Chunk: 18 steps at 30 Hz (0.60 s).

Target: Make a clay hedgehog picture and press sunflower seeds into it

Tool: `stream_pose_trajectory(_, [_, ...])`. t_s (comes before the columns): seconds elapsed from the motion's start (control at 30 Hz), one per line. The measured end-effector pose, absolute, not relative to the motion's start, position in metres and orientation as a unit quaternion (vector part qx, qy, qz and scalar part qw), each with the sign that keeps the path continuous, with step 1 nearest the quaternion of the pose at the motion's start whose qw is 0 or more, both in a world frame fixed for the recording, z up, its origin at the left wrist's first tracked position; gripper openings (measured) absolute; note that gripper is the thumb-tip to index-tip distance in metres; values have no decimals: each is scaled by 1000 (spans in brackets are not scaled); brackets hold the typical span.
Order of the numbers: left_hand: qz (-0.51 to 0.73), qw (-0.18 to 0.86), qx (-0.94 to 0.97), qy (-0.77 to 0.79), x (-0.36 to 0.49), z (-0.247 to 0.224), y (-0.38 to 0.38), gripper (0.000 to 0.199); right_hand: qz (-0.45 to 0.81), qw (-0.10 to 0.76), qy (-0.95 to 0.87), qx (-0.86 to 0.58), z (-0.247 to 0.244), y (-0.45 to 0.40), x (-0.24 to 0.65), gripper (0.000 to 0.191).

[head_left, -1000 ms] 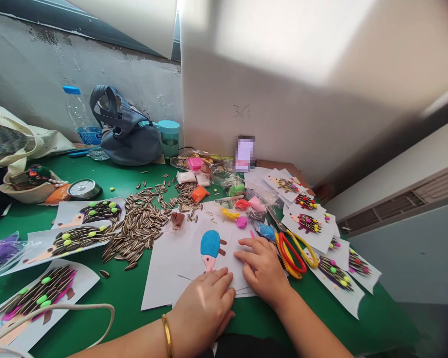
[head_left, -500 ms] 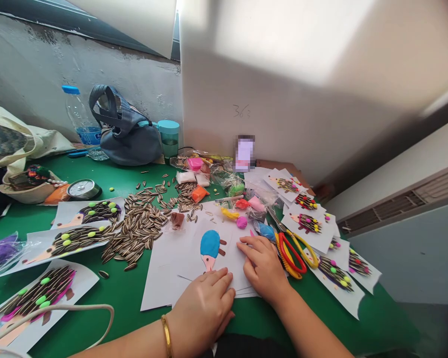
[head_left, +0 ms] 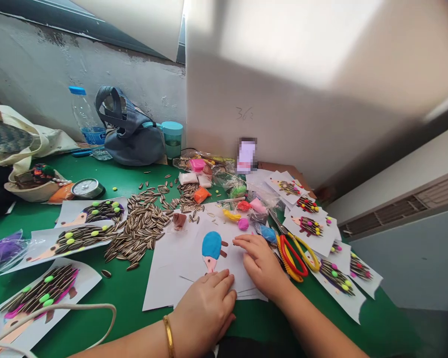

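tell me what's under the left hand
White paper sheets extend under the left hand, and a pink snout runs up to it. Anything the hand covers is hidden.

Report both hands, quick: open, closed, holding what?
Left hand: open, palm down on the white paper, nothing visible in its grip.
Right hand: open, fingers loosely spread over the paper, no object visible in its grip.

Water bottle (head_left: 82,117) just left of the blue-grey bag (head_left: 134,144), lidded cup (head_left: 172,140) just right of it. Pixelated phone (head_left: 247,156) further right of bag, cream tote (head_left: 45,136) left of bag past bottle
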<state>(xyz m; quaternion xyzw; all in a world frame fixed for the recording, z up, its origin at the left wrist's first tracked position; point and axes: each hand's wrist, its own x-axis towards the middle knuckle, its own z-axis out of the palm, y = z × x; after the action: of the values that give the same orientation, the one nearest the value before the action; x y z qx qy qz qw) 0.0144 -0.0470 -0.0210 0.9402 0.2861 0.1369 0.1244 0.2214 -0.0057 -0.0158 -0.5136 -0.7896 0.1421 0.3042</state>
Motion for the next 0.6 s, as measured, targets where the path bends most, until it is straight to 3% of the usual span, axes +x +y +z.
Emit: stream_pose_trajectory(0.6, [129,122,942,285,15,-26,-47,31,143,321,-784,-511,-34,3,208,45])
